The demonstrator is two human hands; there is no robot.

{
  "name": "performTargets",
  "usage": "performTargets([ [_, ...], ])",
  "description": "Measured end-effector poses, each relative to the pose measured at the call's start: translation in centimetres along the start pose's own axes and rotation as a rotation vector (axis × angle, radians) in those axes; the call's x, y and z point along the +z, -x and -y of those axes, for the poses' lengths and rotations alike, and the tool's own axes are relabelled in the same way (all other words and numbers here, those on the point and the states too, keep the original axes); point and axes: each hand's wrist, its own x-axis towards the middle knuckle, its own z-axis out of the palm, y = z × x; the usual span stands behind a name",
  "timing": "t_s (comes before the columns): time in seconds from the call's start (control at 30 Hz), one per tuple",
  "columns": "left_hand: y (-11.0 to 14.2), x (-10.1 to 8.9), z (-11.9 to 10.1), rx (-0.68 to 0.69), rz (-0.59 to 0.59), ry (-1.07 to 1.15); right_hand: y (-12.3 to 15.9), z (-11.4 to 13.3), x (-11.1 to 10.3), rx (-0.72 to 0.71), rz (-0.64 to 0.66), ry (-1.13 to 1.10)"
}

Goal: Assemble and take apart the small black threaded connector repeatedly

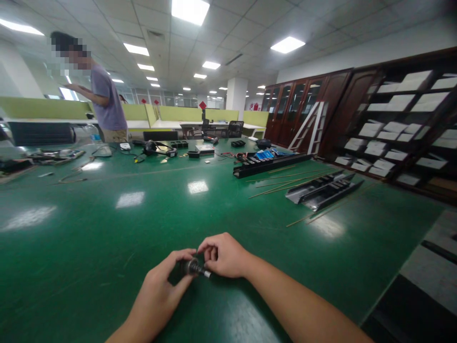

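Near the front of the green table, my left hand [166, 286] is closed around a small dark cylindrical part [193, 267] with a stepped shaft. The thin shaft points right and ends in a bright silvery tip. My fingers wrap over its far side and my thumb is on the near side, so its left end is partly hidden. Just right of the part, my right hand [226, 257] has its fingers curled in, with the index fingertip close to the left fingertips. Whatever lies in that pinch, if anything, is too small to make out.
Black metal channels [319, 190] and thin rods [274, 186] lie on the green table [107, 238] at right. Headphones [159, 148], cables and small black boxes sit along the far side. A person [107, 100] stands at the far left; a stepladder [310, 128] leans by the cabinets.
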Motion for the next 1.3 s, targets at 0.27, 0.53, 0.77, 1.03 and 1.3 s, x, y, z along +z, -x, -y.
performTargets([
  [0.27, -0.2, -0.1, -0.2, -0.093, -0.018, 0.178, 0.1, 0.0, 0.1, 0.014, 0.015, 0.003],
  [0.53, -0.1, 0.1, 0.0, -0.122, -0.001, 0.273, 0.2, 0.4, 0.1, -0.021, -0.003, 0.045],
  [0.77, 0.1, 0.2, 1.3, -0.034, -0.009, 0.067, 0.3, 0.7, 0.1, -0.053, -0.013, 0.057],
  [1.03, 0.0, -0.2, 0.6, -0.002, -0.01, -0.052, 0.3, 0.9, 0.0, -0.136, -0.101, 0.072],
  [1.3, -0.1, 0.3, 1.1, -0.139, 0.059, 0.084, 0.3, 1.0, 0.1, -0.171, -0.103, 0.069],
])
